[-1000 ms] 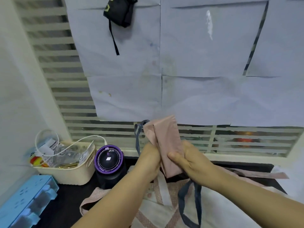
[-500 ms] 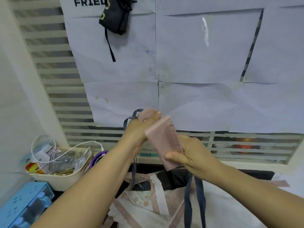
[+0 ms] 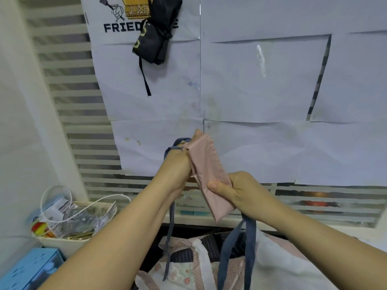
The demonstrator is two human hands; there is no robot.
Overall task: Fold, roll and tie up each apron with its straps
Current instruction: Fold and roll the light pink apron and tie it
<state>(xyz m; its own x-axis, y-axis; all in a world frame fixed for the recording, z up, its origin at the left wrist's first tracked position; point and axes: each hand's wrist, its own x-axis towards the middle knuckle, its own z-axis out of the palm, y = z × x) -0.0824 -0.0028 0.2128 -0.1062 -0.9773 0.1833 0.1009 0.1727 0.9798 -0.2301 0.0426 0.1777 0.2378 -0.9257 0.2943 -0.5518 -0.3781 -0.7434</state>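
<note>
The pink apron roll (image 3: 209, 176) is up in the air in front of me, tilted so its top end leans left and its bottom end points down. I hold it clear of everything so the straps can swing freely round it. My right hand (image 3: 240, 191) clamps the lower half, thumb laid across the front and fingers curled behind, which I judge is what stops the roll from springing loose. My left hand (image 3: 178, 166) is closed on the top end, with the thumb tip showing above the cloth. How my left fingers sit behind the cloth I cannot tell. 1 blue-grey strap (image 3: 177, 142) loops over that hand and hangs down past my wrist, ready, I think, for a wrap round the bundle. 2 more strap lengths (image 3: 249, 237) dangle below my right hand. Beneath them lies the heap of patterned aprons (image 3: 188, 268), not yet done. A black rolled apron (image 3: 157, 32), already tied, hangs against the papered window (image 3: 261, 80) above, and a cream basket (image 3: 62, 241) of clutter sits low on my left.
</note>
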